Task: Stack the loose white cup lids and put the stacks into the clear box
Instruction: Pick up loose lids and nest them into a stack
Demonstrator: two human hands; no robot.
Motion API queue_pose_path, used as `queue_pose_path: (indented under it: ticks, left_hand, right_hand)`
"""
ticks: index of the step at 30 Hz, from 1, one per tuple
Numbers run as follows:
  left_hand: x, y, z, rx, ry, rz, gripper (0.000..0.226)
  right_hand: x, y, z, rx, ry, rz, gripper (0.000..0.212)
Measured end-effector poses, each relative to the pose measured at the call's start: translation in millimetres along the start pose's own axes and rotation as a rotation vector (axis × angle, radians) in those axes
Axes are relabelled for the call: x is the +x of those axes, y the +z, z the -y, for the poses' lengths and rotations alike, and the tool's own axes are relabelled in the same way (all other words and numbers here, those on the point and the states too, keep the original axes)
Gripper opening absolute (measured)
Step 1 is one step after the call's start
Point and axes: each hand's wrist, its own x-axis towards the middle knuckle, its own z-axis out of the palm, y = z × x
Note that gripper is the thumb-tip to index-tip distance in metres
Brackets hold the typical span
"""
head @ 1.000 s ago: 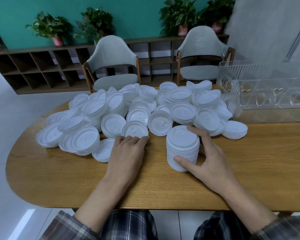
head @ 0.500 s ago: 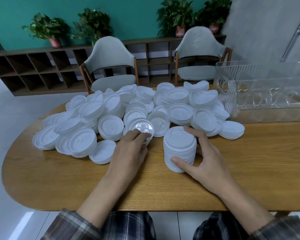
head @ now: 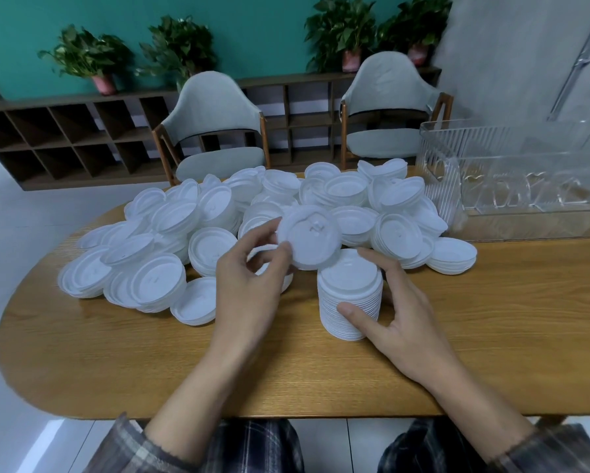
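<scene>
A big heap of loose white cup lids (head: 170, 240) covers the far half of the wooden table (head: 116, 356). In front of it stands a tall neat stack of lids (head: 349, 298). My right hand (head: 399, 322) wraps around that stack, thumb on its front and fingers behind. My left hand (head: 249, 285) holds a single white lid (head: 308, 238) tilted in the air, just above and left of the stack. The clear box (head: 511, 179) stands at the far right of the table; I see no lids inside it.
Two grey chairs (head: 215, 131) stand behind the table, with a low dark shelf unit (head: 65, 138) and potted plants along the teal wall. The table's front edge runs close to my lap.
My left hand picked a single lid out of the heap and lifted it toward the stack. My right hand stayed on the stack.
</scene>
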Motion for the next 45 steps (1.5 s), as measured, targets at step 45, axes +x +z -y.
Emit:
queue_pose_path:
  ticks: [45]
  left_hand:
    - [6.0,-31.5,51.3,0.972,0.553,0.132,0.023]
  right_hand:
    - [0.4,-0.2,-2.2,0.032,0.005,0.002,0.076]
